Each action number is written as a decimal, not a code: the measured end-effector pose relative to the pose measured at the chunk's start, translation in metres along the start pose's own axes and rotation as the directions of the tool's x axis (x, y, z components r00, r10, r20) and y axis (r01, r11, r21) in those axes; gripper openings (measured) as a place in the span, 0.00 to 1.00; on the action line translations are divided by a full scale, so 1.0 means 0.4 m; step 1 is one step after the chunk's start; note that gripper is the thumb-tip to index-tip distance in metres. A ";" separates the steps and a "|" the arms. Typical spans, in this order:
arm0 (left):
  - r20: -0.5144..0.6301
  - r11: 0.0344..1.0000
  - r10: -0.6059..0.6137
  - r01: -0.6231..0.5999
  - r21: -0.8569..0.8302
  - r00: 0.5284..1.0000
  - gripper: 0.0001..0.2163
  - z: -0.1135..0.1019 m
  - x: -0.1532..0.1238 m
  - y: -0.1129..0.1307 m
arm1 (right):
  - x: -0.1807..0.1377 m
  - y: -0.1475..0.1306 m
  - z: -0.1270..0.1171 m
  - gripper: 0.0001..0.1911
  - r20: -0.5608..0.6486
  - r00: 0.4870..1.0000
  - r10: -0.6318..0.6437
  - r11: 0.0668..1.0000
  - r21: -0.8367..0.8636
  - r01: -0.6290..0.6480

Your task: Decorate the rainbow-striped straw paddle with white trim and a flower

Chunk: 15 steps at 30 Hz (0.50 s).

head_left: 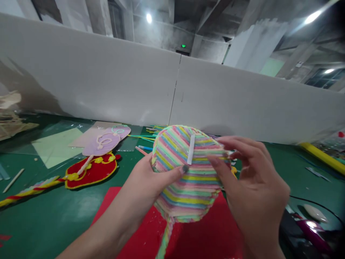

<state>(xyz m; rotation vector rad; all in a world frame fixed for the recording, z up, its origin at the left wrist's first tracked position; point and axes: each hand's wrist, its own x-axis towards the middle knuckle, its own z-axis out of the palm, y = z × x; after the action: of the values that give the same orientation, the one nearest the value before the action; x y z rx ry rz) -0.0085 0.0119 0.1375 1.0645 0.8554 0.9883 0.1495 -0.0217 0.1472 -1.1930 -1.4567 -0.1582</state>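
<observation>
A hand fan (175, 187) of pastel pipe cleaners in diagonal stripes is held up before me, its twisted handle (166, 235) pointing down. My left hand (153, 178) grips it at the left edge, the thumb flat on the striped face and the other fingers hidden behind. At the right edge, my right hand (250, 176) pinches the rim, thumb in front and fingers curled at the border. A short white strip (191, 149) lies on the fan's upper face, just above my left thumb.
A red sheet (113, 201) lies on the green table (40, 230) under the fan. To the left are a red fan with yellow trim (91, 176) and purple fans (102, 142). A yellow tube (323, 156) and a magenta tool (312, 230) lie right. A white partition (107, 79) stands behind.
</observation>
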 end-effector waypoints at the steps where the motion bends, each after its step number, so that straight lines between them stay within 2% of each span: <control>1: -0.006 1.000 -0.006 0.006 -0.012 1.000 0.16 0.000 -0.001 -0.001 | 0.002 0.002 -0.001 0.17 0.017 1.000 -0.002 1.000 -0.009 0.002; 3: -0.022 1.000 -0.007 0.007 -0.022 1.000 0.16 -0.002 -0.002 -0.003 | 0.007 0.008 -0.001 0.17 0.104 0.994 -0.025 0.999 -0.032 0.028; 6: -0.019 0.999 -0.001 0.000 -0.035 1.000 0.17 -0.004 -0.001 -0.005 | 0.010 0.014 0.000 0.08 0.208 0.975 -0.082 0.991 -0.090 0.102; 15: -0.042 0.998 0.027 -0.025 0.051 0.999 0.16 0.003 -0.005 0.003 | 0.003 0.010 0.003 0.07 0.202 0.965 -0.167 0.967 -0.159 0.201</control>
<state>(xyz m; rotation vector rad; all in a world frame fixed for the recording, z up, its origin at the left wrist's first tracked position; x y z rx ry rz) -0.0082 0.0099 0.1391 1.1030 0.9068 1.0186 0.1519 -0.0184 0.1459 -1.2409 -1.7499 -0.3175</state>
